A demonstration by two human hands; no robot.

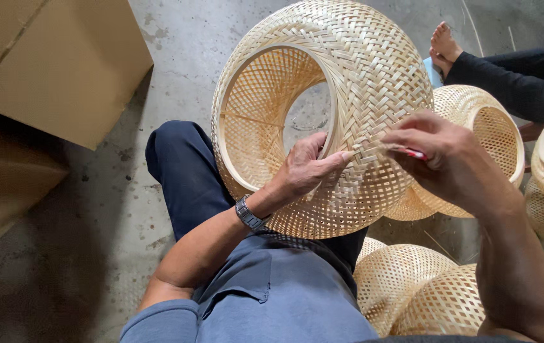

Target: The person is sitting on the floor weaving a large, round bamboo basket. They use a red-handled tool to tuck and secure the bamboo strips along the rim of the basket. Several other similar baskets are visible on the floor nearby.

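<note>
Two hands work on a pale woven bamboo shade (348, 101) resting on the person's lap.
Round and open-centred — tight weave above, lattice below. The left hand (307, 168) grips its inner rim; the right hand (440, 155) pinches a small red tool (415, 153) against the weave.

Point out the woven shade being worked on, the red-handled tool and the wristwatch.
woven shade (373, 70), head view, outer woven wall.
red-handled tool (415, 153), head view, red handle.
wristwatch (248, 214), head view, band on left wrist.

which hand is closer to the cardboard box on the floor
Left. The left hand grips the woven basket nearer the cardboard box; the right hand is on the basket's far side.
</note>
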